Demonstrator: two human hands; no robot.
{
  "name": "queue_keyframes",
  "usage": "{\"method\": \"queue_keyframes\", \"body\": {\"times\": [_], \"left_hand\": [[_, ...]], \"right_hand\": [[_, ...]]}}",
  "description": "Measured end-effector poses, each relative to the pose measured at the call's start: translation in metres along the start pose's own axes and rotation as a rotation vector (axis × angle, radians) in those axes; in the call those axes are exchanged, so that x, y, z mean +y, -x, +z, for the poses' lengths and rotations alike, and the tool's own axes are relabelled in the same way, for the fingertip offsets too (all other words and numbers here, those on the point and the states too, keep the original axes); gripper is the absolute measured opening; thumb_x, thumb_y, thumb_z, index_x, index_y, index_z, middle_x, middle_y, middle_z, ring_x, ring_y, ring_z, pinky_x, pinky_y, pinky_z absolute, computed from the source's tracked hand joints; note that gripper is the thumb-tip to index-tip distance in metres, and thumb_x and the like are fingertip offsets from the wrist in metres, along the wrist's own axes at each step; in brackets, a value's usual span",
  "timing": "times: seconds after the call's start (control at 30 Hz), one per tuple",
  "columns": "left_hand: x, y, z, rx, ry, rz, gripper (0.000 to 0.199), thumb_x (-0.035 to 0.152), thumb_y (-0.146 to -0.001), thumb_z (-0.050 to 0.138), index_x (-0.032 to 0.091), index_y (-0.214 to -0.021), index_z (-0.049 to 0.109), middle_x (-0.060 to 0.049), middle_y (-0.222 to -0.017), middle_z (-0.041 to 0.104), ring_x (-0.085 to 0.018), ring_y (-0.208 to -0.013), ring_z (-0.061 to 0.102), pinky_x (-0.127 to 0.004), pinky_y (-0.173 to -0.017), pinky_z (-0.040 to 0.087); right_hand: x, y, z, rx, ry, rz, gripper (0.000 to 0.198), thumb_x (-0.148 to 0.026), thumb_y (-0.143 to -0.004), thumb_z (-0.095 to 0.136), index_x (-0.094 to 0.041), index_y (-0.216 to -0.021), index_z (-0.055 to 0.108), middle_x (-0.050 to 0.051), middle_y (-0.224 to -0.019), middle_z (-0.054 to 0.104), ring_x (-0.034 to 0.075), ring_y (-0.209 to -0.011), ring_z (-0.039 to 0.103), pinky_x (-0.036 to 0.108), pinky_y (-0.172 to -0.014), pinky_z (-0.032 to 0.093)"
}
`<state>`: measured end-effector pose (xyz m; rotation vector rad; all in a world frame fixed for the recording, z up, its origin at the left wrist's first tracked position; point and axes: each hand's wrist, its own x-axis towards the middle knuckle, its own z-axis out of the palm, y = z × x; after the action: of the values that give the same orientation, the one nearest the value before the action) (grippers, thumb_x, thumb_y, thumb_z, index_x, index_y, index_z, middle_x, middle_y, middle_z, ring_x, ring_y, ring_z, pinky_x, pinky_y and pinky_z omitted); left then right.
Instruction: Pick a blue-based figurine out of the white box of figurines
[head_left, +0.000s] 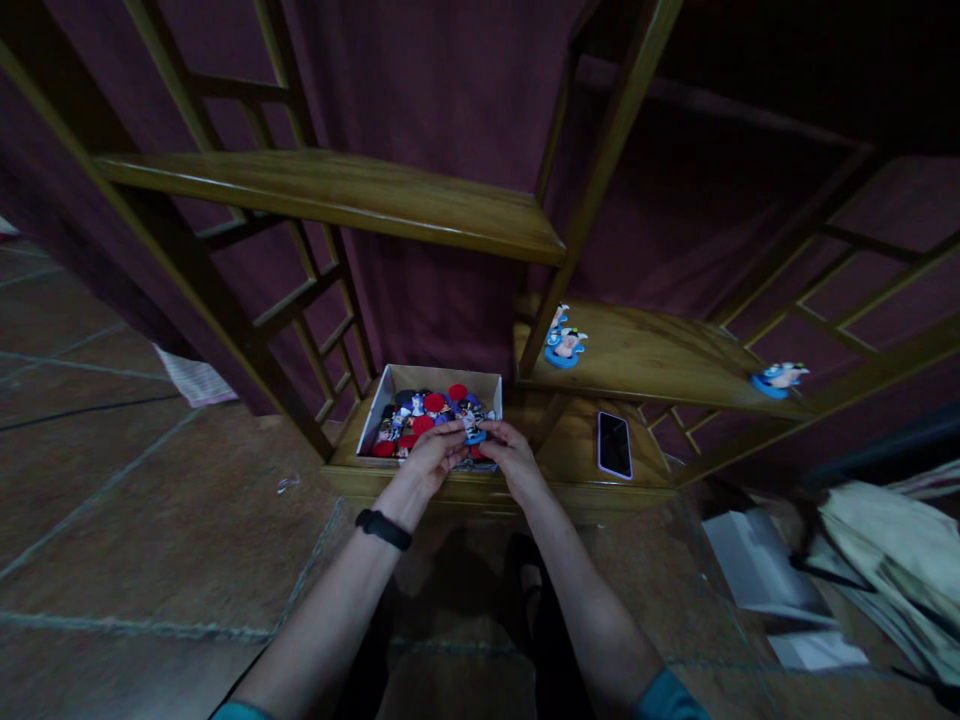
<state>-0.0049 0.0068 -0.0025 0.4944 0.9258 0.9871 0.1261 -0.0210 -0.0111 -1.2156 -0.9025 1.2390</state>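
Note:
Between my two hands is a small figurine [474,432] with a black-and-white upper part and a round blue base. My left hand [435,455] pinches it from the left, and my right hand [513,458] grips its right side. Both are closed, just above the front edge of an open cardboard box [390,385]. Inside the box lie several small figurines [401,425], some with red round bases, some purple or dark. My hands hide part of the box's front right corner.
The box stands on the low wooden shelf [559,480] of an open-frame unit. To its right lies a phone [615,445]. Pink figurines on blue bases [564,348] stand on the raised shelf, one more figurine [780,380] at its right end. An upper shelf [337,195] juts out above the box.

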Motion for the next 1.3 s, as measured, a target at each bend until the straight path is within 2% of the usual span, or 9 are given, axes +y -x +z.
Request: {"method": "queue_keyframes", "body": {"times": [0.53,0.93,1.17,1.3], "left_hand": [[0.002,-0.005,-0.002,0.051,-0.035,0.007,0.016,0.003,-0.068,0.062,0.013,-0.081,0.061,-0.005,-0.069,0.066,-0.011,-0.056,0.062,-0.02,-0.054,0.049],[0.005,-0.003,-0.003,0.071,-0.031,-0.001,0.013,0.003,-0.071,0.057,0.011,-0.08,0.061,-0.003,-0.062,0.063,-0.009,-0.05,0.058,-0.018,-0.049,0.047],[0.007,0.0,-0.003,0.098,-0.033,-0.004,0.013,0.004,-0.074,0.053,0.01,-0.08,0.063,-0.002,-0.058,0.06,-0.007,-0.046,0.054,-0.017,-0.047,0.046],[0.008,0.004,-0.004,0.109,-0.024,-0.005,0.011,0.007,-0.076,0.053,0.011,-0.079,0.062,-0.002,-0.058,0.06,-0.008,-0.046,0.054,-0.017,-0.046,0.045]], "right_hand": [[0.0,0.0,0.001,0.004,-0.001,0.022,0.035,-0.02,-0.052,0.067,-0.02,-0.087,0.064,0.0,-0.083,0.065,0.014,-0.07,0.058,0.03,-0.07,0.047],[0.002,0.003,0.004,0.023,-0.165,0.072,0.024,-0.027,-0.058,0.067,-0.017,-0.08,0.064,0.0,-0.078,0.063,0.013,-0.067,0.061,0.033,-0.074,0.052],[0.01,0.0,0.009,0.053,-0.179,0.102,0.027,-0.032,-0.057,0.07,-0.018,-0.08,0.064,-0.001,-0.071,0.062,0.011,-0.061,0.058,0.031,-0.066,0.053],[0.009,0.005,0.014,0.064,-0.137,0.114,0.028,-0.035,-0.058,0.069,-0.018,-0.08,0.064,-0.003,-0.061,0.059,0.012,-0.058,0.056,0.029,-0.061,0.052]]}}
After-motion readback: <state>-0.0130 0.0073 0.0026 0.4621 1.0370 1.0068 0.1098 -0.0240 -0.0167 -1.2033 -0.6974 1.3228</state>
